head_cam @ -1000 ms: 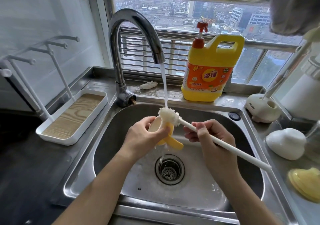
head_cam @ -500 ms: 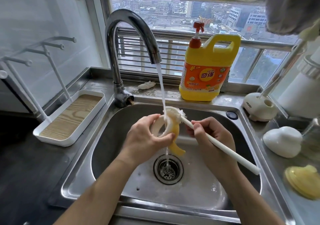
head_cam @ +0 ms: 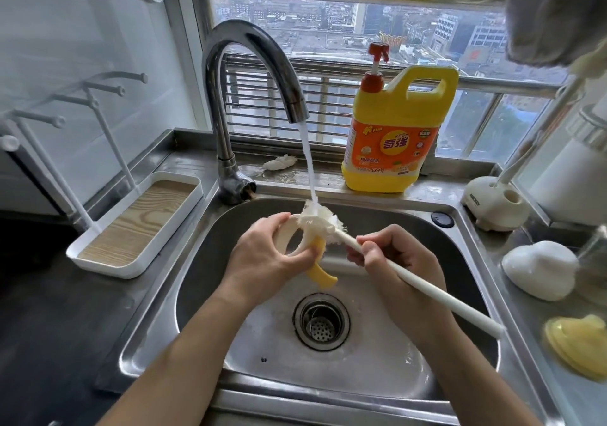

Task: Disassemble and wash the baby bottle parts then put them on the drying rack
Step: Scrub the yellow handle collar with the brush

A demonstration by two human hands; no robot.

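I am at the washing step: my left hand (head_cam: 262,255) has its grip curled round the yellow-and-cream handle ring (head_cam: 320,274) of the bottle, holding it over the sink (head_cam: 197,278), above the drain (head_cam: 321,322). My right hand (head_cam: 391,261) pinches the white stem of the bottle brush (head_cam: 318,220) close behind its head. The bristles lie against the top of the ring, right under the water stream (head_cam: 308,163) from the tap (head_cam: 249,64).

Next, I judge, the ring needs turning in my left grip so the brush reaches its inner face and both handle arms. Then it needs a rinse and a carry left to the drying rack (head_cam: 138,225), which calls for letting go of the brush or holding it aside.

Counted: one handle ring in hand, one brush and one tap running. One rack stands on the bench at left, with no bottle part on it that I can see. One dish soap jug (head_cam: 394,130) stands behind the sink. On the bench at right lie one yellow piece (head_cam: 578,343) and one white domed piece (head_cam: 538,269), probably bottle parts waiting
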